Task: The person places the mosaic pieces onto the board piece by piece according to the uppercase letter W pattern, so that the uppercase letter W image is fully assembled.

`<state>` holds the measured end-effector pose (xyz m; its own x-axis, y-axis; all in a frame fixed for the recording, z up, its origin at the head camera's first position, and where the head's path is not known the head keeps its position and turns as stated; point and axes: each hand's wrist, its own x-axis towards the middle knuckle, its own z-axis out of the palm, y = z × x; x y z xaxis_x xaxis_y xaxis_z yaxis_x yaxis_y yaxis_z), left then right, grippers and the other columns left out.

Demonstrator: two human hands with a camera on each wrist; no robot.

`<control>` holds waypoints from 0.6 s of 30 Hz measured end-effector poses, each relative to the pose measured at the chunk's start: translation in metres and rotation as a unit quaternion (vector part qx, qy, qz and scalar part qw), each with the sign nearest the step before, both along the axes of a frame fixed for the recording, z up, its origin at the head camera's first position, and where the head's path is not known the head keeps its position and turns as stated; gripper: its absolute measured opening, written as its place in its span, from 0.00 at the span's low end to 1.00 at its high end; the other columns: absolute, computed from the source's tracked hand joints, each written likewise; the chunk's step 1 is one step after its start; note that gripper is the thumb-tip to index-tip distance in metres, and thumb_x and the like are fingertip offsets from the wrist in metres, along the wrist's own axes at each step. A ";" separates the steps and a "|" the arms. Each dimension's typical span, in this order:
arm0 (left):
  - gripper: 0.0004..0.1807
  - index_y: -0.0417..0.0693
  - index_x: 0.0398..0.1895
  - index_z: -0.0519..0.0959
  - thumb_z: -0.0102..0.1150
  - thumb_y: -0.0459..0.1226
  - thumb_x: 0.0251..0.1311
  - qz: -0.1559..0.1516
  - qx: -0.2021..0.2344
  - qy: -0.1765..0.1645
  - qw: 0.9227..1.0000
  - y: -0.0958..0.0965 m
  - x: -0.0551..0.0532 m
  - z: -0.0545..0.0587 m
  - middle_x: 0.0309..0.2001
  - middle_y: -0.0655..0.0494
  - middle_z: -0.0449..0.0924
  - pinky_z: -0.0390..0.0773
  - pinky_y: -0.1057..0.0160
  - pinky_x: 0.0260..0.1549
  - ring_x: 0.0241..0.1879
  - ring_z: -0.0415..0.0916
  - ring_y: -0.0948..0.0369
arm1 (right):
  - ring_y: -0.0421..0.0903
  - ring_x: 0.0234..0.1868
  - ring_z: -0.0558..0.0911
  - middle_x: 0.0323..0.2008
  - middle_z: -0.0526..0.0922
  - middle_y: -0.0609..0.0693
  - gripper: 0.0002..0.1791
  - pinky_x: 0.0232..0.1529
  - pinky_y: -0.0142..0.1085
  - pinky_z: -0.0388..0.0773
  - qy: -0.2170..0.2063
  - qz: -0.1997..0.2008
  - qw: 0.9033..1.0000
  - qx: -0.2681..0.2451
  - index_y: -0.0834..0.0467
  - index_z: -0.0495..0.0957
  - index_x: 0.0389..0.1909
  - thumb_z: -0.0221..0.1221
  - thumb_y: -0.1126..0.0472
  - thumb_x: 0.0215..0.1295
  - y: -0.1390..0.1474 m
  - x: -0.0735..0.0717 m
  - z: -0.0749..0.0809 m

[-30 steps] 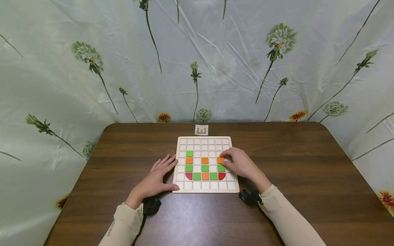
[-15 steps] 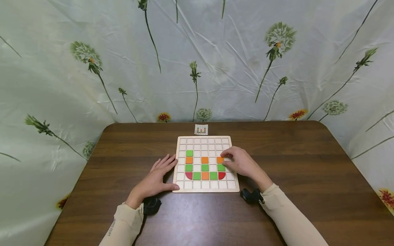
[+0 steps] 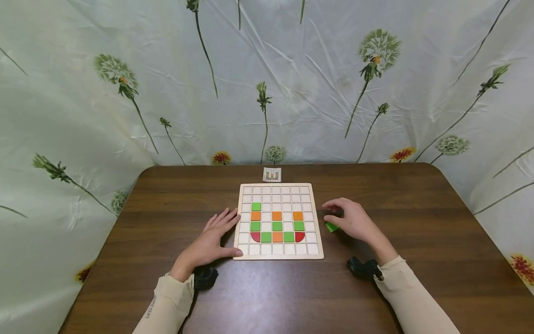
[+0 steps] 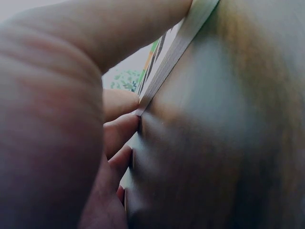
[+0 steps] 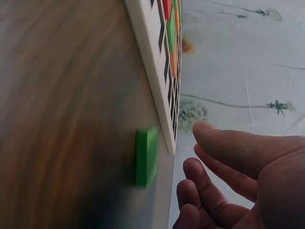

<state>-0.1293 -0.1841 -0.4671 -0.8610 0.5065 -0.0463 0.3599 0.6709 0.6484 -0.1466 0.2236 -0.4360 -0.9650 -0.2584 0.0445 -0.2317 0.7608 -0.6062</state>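
Note:
A wooden grid board (image 3: 275,190) lies on the table, with green, orange and red tiles set in a U shape with a middle bar. My left hand (image 3: 207,246) rests along its left side, fingers spread and thumb at the lower left corner; the left wrist view shows the fingertips (image 4: 127,125) against the edge. Right of the board lies a single green tile (image 3: 331,227), flat on the table. Over it hovers my right hand (image 3: 354,220), thumb and fingers apart with nothing between them; the right wrist view shows a gap between hand and tile (image 5: 145,157).
A small printed pattern card (image 3: 272,175) lies behind the board. The brown wooden table (image 3: 400,199) reaches back to a pale curtain (image 3: 308,116) with dandelion prints.
My right hand has let go of the orange tile in the board's right column and moved right, off the board, uncovering the green tile on the table. The left hand stays put.

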 end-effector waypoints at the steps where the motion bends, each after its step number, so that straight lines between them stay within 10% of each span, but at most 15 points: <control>1: 0.56 0.46 0.79 0.58 0.74 0.57 0.50 -0.001 0.000 0.001 1.000 0.000 0.000 0.000 0.80 0.55 0.48 0.36 0.42 0.74 0.80 0.37 0.50 | 0.51 0.45 0.79 0.46 0.83 0.54 0.16 0.45 0.47 0.76 0.001 -0.001 1.000 0.001 0.60 0.83 0.52 0.67 0.61 0.65 0.003 0.001 0.000; 18: 0.56 0.44 0.78 0.58 0.75 0.55 0.51 -0.007 0.004 0.009 1.000 0.000 0.001 0.000 0.80 0.54 0.49 0.36 0.42 0.74 0.80 0.38 0.49 | 0.51 0.44 0.79 0.44 0.83 0.53 0.17 0.46 0.48 0.77 -0.010 -0.002 1.000 0.018 0.63 0.82 0.51 0.68 0.61 0.64 0.020 0.017 -0.006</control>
